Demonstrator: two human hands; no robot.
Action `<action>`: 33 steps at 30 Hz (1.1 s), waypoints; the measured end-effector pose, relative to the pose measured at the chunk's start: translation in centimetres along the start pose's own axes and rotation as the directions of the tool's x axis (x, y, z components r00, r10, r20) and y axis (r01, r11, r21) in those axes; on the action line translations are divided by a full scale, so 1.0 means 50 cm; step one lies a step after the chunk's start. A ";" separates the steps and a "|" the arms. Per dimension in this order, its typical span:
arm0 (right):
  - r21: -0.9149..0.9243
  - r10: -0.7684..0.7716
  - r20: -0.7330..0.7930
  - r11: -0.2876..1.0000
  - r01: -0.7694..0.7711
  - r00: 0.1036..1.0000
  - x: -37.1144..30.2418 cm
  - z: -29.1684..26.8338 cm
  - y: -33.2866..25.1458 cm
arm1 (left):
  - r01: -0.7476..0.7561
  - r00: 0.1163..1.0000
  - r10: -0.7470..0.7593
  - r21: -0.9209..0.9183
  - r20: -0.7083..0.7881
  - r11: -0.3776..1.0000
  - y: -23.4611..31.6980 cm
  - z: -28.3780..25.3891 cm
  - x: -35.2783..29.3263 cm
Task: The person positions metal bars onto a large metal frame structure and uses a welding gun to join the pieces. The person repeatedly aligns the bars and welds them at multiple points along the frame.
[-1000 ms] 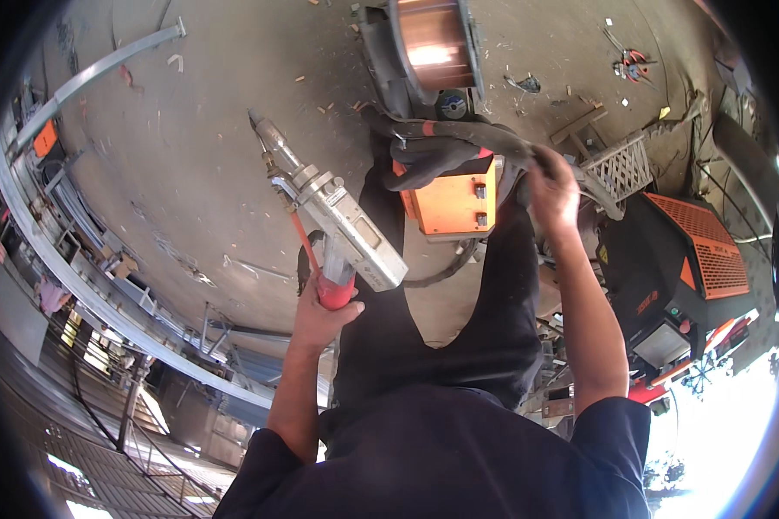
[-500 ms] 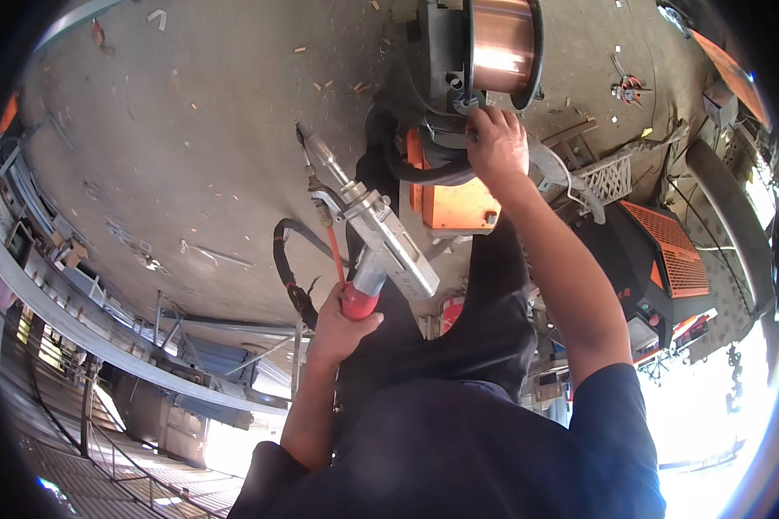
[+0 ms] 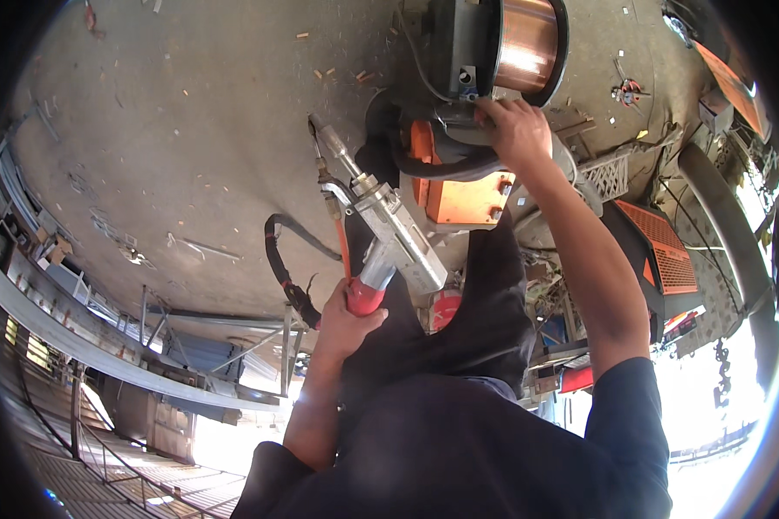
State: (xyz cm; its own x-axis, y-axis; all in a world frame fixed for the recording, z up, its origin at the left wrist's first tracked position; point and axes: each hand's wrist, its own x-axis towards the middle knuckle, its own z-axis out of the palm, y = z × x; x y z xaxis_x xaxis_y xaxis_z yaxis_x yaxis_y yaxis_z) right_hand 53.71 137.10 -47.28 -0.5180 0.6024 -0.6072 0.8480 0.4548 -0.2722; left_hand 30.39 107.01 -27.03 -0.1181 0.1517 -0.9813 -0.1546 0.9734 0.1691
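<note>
My left hand [image 3: 346, 327] is wrapped round the red end of the handle of a silver welding gun [image 3: 398, 238], whose nozzle points up and to the left. A thin wire-guide tube runs along the gun's left side. My right hand [image 3: 521, 137] reaches forward to the lower edge of a dark wire feeder [image 3: 453, 52]. Its fingers are bent together beside a small blue-and-white fitting [image 3: 468, 89]; what they pinch, if anything, is hidden. A large spool of copper-coloured wire [image 3: 528, 52] is mounted on the feeder's right side.
An orange machine housing [image 3: 466, 201] stands between my legs, with a thick black hose [image 3: 446, 171] across it. Pliers [image 3: 629, 91] and scraps lie on the floor. At right is a black-and-orange machine [image 3: 662, 251]; a metal beam [image 3: 121, 359] runs along the left.
The feeder, spool and orange housing sit further right in view. My right hand has shifted slightly, and the small fitting beside its fingers shows more. My left hand keeps its hold on the gun.
</note>
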 end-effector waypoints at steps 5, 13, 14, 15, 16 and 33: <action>-0.118 -0.056 -0.387 0.993 0.010 0.921 0.007 0.029 -0.025 | 0.006 0.999 -0.004 0.061 -0.035 0.998 0.015 0.002 -0.005; 0.098 0.186 0.296 0.970 -0.224 0.937 0.004 0.051 -0.107 | -0.014 1.000 0.017 0.094 -0.026 0.995 0.021 0.004 -0.002; 0.125 0.222 0.448 0.944 -0.306 0.866 0.026 0.021 -0.121 | -0.013 1.000 0.016 0.095 -0.027 0.995 0.020 0.003 -0.003; 0.123 0.205 0.434 0.951 -0.283 0.877 0.027 0.024 -0.132 | -0.013 1.000 0.016 0.097 -0.027 0.995 0.018 0.003 -0.004; 0.115 0.196 0.420 0.957 -0.266 0.886 0.022 0.025 -0.133 | 0.004 1.000 -0.001 0.101 -0.029 0.995 0.019 0.005 -0.003; 0.150 0.145 0.406 0.963 -0.222 0.902 -0.042 0.025 -0.075 | -0.067 0.997 0.069 0.104 -0.021 0.992 -0.020 0.017 -0.020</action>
State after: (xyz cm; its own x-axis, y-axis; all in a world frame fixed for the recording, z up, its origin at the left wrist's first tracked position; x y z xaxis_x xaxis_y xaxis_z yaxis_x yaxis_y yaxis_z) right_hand 51.76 133.31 -45.90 -0.2992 0.3430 -0.8904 0.9488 0.2056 -0.2396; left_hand 31.47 106.04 -26.27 -0.1493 0.2151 -0.9651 -0.0433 0.9737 0.2238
